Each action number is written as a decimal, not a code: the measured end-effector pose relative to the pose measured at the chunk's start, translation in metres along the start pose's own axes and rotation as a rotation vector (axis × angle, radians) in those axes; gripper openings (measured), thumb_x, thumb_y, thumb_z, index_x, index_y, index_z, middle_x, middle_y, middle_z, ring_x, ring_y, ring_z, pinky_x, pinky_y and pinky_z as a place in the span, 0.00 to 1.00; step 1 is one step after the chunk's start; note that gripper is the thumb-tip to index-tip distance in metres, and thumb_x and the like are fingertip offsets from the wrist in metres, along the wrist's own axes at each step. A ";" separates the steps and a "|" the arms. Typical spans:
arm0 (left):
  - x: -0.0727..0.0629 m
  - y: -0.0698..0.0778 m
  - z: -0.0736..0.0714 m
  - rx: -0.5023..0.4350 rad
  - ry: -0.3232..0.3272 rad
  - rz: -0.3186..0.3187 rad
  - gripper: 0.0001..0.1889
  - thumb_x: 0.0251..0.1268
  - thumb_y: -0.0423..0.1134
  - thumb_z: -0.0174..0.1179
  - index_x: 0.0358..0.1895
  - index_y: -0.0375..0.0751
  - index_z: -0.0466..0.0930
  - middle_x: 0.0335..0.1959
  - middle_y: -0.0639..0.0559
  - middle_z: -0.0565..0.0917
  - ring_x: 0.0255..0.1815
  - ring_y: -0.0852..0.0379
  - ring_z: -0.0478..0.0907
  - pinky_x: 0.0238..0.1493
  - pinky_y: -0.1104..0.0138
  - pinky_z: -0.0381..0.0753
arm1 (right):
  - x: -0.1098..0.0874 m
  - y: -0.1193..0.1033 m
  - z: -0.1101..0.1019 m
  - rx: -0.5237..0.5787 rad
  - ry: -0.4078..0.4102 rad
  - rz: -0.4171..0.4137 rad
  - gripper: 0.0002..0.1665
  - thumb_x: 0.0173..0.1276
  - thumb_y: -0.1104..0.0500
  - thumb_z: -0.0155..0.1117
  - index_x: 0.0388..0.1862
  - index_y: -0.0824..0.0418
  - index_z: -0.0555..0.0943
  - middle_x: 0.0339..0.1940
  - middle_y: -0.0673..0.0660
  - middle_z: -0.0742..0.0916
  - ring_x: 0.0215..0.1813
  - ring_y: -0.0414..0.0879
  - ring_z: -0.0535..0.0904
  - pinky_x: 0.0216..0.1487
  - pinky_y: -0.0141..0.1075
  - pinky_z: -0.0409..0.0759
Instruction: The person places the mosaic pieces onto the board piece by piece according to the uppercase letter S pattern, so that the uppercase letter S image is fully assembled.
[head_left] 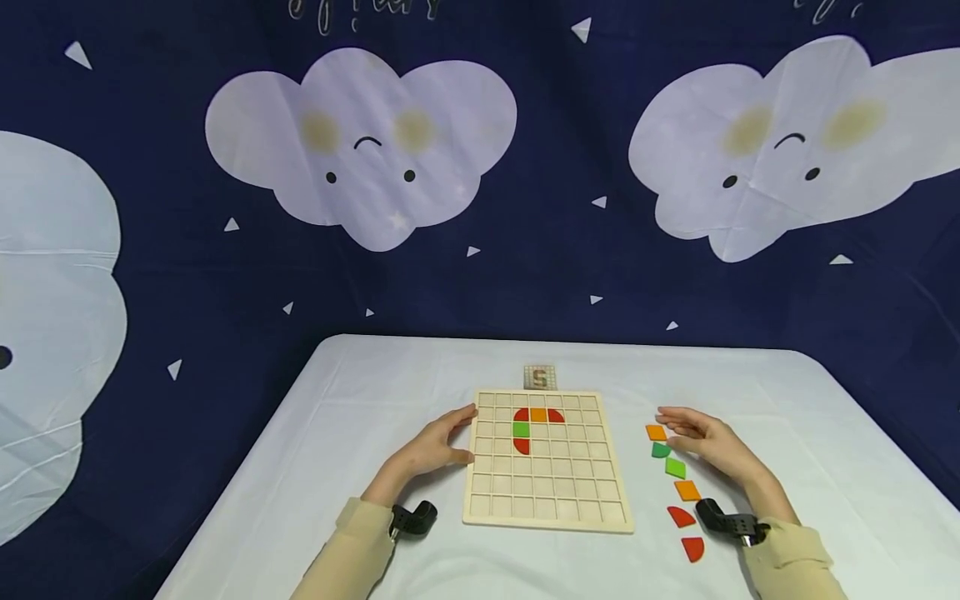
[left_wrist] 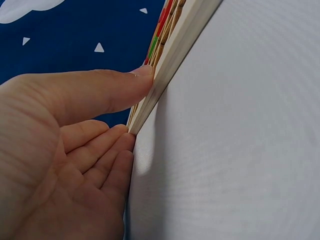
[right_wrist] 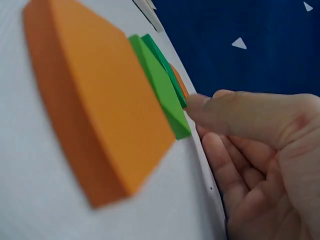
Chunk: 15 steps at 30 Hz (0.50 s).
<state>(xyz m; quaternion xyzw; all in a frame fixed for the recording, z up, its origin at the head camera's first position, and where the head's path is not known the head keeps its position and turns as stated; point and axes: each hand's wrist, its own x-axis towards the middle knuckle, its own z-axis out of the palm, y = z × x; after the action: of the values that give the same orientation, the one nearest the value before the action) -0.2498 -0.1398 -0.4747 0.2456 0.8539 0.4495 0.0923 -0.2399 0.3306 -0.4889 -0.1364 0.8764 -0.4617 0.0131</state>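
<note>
A wooden grid board [head_left: 547, 526] lies on the table. In its upper left part, red quarter-round tiles [head_left: 522, 447], an orange square tile [head_left: 538, 415] and a green square tile [head_left: 521, 430] form a hooked shape. My left hand [head_left: 431, 447] rests at the board's left edge, thumb and fingertips against its side, fingers loosely extended. On the right, my right hand [head_left: 711, 443] hovers beside a column of loose tiles, nothing gripped. Its thumb comes close to a dark green rounded tile [head_left: 661, 450], below an orange tile [head_left: 656, 432]. A light green tile [head_left: 676, 468] follows.
Further down the column lie another orange tile [head_left: 687, 490] and two red rounded tiles [head_left: 681, 517]. A small square card [head_left: 540, 377] with an S-like figure lies behind the board. The white-covered table [head_left: 405, 367] ends at a dark blue cloud-printed backdrop [head_left: 555, 283].
</note>
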 end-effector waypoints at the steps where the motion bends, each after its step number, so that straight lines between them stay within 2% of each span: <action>1: 0.000 0.000 0.000 -0.001 -0.001 -0.001 0.43 0.51 0.29 0.68 0.70 0.29 0.56 0.68 0.39 0.65 0.68 0.43 0.61 0.67 0.55 0.59 | 0.000 0.001 0.001 -0.023 0.013 -0.003 0.32 0.64 0.55 0.65 0.65 0.64 0.70 0.59 0.62 0.79 0.54 0.39 0.76 0.50 0.21 0.71; 9: 0.000 0.000 0.000 -0.010 -0.005 -0.004 0.43 0.51 0.29 0.68 0.71 0.30 0.55 0.68 0.39 0.64 0.69 0.44 0.60 0.68 0.56 0.58 | 0.001 0.003 0.008 -0.177 0.061 -0.001 0.28 0.64 0.54 0.65 0.63 0.56 0.74 0.57 0.54 0.81 0.55 0.48 0.76 0.51 0.24 0.73; 15: 0.001 0.001 0.000 -0.013 -0.005 0.000 0.43 0.51 0.29 0.68 0.71 0.29 0.55 0.68 0.39 0.65 0.68 0.43 0.60 0.68 0.55 0.58 | 0.004 0.002 0.010 -0.254 0.121 -0.010 0.23 0.65 0.54 0.65 0.59 0.57 0.78 0.54 0.55 0.83 0.51 0.50 0.79 0.51 0.39 0.78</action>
<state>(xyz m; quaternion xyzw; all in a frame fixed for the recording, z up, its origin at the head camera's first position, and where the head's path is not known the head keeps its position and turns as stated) -0.2507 -0.1393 -0.4739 0.2463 0.8508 0.4542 0.0960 -0.2428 0.3224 -0.4957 -0.1130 0.9262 -0.3547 -0.0595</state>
